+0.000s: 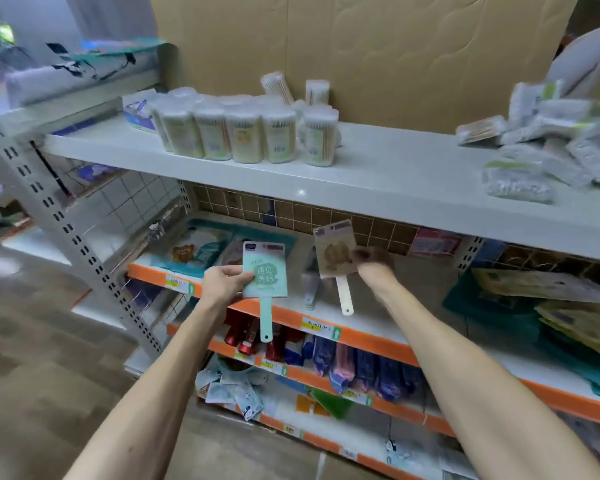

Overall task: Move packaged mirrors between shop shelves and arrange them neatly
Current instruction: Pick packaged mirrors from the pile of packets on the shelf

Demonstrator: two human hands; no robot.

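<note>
Head view: left hand (222,282) pinches the green mirror (264,271) and right hand (374,265) grips the tan mirror (336,254), both upright, handles down, over the orange-edged shelf (388,306), with the tan mirror apparently reaching deeper in.

A grey metal rack (51,206) carries white shelves (378,168) edged orange. Cardboard (378,46) stands behind the top one, brown tiles (291,213) lower down.

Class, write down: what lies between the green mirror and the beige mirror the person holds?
Head view: a pale, blurred handled pack lies on the shelf between the green mirror and the beige mirror.
</note>
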